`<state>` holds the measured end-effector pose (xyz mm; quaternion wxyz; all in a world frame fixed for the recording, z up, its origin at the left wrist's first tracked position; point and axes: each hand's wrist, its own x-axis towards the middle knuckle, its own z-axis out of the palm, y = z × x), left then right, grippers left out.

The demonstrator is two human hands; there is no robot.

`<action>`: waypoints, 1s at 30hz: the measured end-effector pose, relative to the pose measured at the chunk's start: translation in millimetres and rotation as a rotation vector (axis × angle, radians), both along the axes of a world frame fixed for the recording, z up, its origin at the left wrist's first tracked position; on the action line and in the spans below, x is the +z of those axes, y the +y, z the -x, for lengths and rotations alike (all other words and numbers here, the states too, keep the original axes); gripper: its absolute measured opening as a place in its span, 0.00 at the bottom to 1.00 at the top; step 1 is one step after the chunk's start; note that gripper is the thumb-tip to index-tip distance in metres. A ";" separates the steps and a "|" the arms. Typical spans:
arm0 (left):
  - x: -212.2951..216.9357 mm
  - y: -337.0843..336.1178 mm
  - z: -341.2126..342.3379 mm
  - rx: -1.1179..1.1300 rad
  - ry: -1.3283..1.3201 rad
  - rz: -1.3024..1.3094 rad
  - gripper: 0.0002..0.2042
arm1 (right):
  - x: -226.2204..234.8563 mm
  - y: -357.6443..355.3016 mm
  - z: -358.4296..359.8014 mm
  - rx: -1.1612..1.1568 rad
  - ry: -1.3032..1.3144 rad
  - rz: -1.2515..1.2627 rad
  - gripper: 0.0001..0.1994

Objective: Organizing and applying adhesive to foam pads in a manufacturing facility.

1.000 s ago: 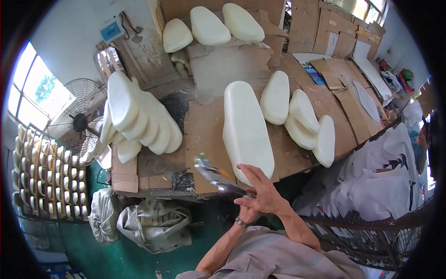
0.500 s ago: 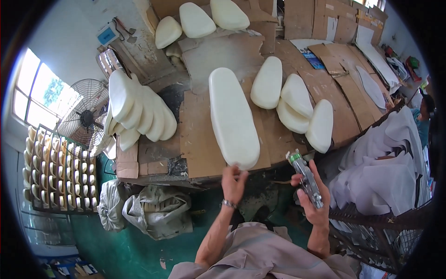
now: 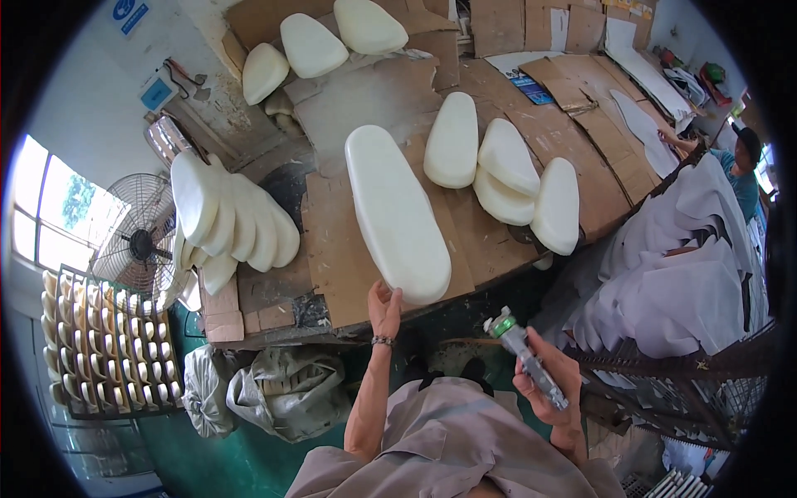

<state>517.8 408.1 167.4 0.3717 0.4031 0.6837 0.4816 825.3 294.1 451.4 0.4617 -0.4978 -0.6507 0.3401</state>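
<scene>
A long cream foam seat pad [image 3: 397, 214] lies on cardboard in the middle of the table. Its near end reaches the cardboard's front edge. My left hand [image 3: 384, 315] is at that end, thumb apart from the fingers, touching the pad's left rim without a visible grip. Off the table's front edge, my right hand [image 3: 550, 378] is closed round a grey metal spray gun [image 3: 528, 355] with a green ring behind its nozzle. The nozzle points up and left, apart from the pad. Shorter cream foam pads [image 3: 452, 141] lie right of the long one, two of them overlapping.
Stacked foam pads [image 3: 237, 216] lean at the table's left, beside a fan [image 3: 141, 245] and a rack [image 3: 112, 349] of pale pieces. Three more pads [image 3: 314, 46] stand at the back. White sheets [image 3: 664, 266] are heaped at the right; beyond them, a person [image 3: 739, 170] reaches toward the table.
My left hand has shifted from the pad's near tip to its left rim. The spray gun has dropped lower, away from the table edge. The view has turned; the far-right person shows more.
</scene>
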 end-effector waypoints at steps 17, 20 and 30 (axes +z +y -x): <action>-153.7 -259.1 60.4 0.059 0.079 0.979 0.21 | -11.1 -34.1 -70.0 0.049 -0.074 -0.033 0.27; -148.4 -285.0 44.9 0.081 0.182 1.020 0.22 | -23.5 -42.4 -84.4 0.171 -0.065 -0.026 0.27; -153.5 -261.5 23.9 0.175 -0.163 0.828 0.21 | -30.8 -63.7 -114.3 0.149 -0.060 0.020 0.25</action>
